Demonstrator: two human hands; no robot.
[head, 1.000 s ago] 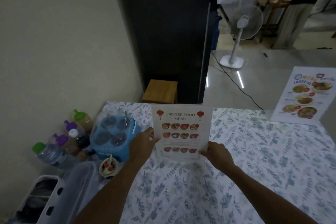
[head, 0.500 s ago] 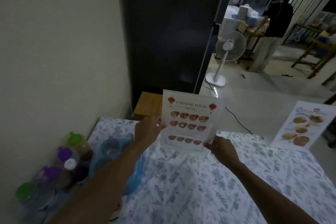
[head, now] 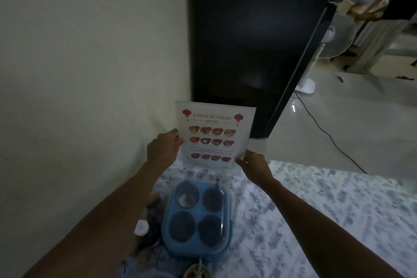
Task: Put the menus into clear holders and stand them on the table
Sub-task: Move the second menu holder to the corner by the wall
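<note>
The Chinese food menu in its clear holder point(head: 215, 134) stands upright at the far left corner of the table point(head: 327, 210), facing me, its base at or just above the floral cloth. My left hand point(head: 163, 148) grips its left edge about halfway up. My right hand point(head: 253, 165) pinches its lower right corner. Both arms reach forward over the table.
A blue condiment caddy point(head: 196, 219) with round cups sits just in front of the menu, between my arms. Bottles point(head: 142, 227) crowd the table's left edge by the wall. A dark cabinet point(head: 248, 40) stands behind. A white standing fan point(head: 334, 38) is on the floor beyond.
Both hands have carried the menu holder farther away and to the left, toward the table's far corner by the wall. The second menu on the right has left the view.
</note>
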